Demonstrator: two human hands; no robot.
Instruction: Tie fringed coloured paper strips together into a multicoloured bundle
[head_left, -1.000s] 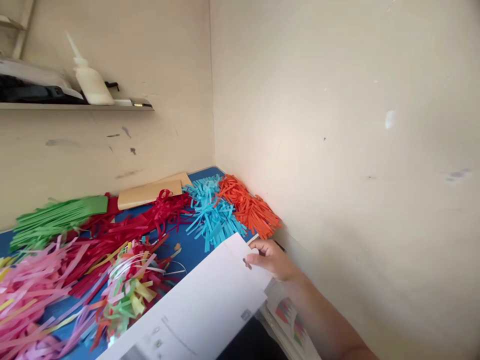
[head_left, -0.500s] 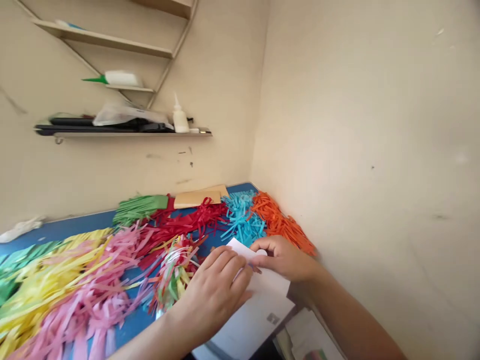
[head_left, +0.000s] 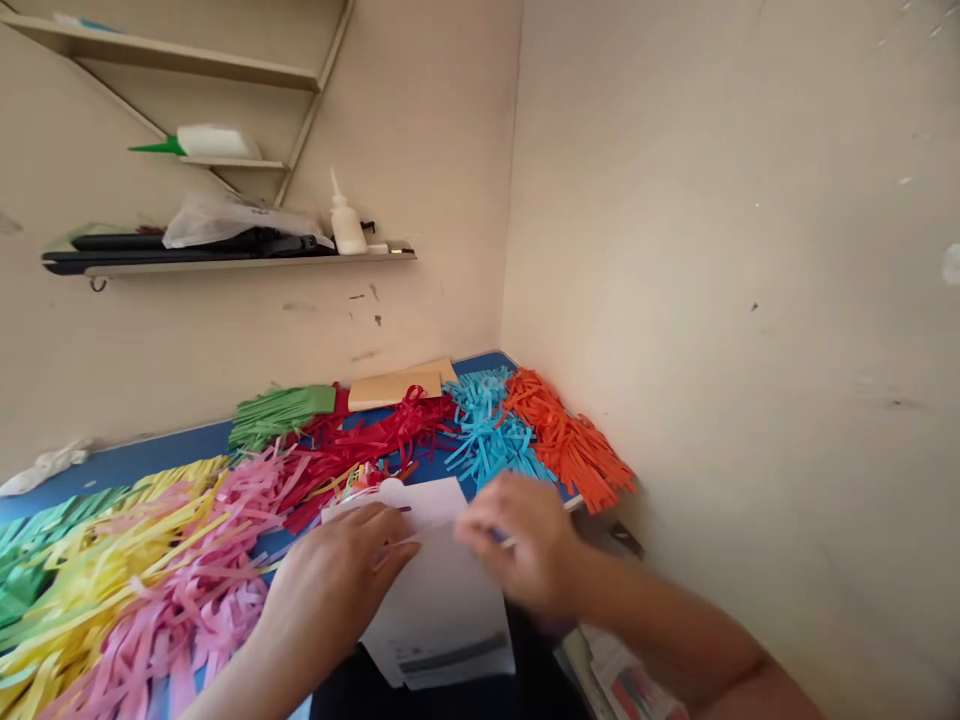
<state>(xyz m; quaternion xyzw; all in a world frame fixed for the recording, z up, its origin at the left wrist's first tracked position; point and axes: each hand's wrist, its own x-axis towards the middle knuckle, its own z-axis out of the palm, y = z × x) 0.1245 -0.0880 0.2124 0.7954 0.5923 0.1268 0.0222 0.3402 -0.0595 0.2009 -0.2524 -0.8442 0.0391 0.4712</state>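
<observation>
White paper (head_left: 450,595) swung straighter, left hand (head_left: 337,565) now pinching it.

left hand (head_left: 346,560): half-curled, back showing | right hand (head_left: 529,545): curled, blurred

2 beige walls (head_left: 712,250) meet behind a blue table (head_left: 172,446), shelves (head_left: 187,59) on the left one

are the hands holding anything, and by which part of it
The left hand holds the white paper by its left side, near the top. The right hand is blurred beside the paper's right edge; its grip cannot be told.
</observation>
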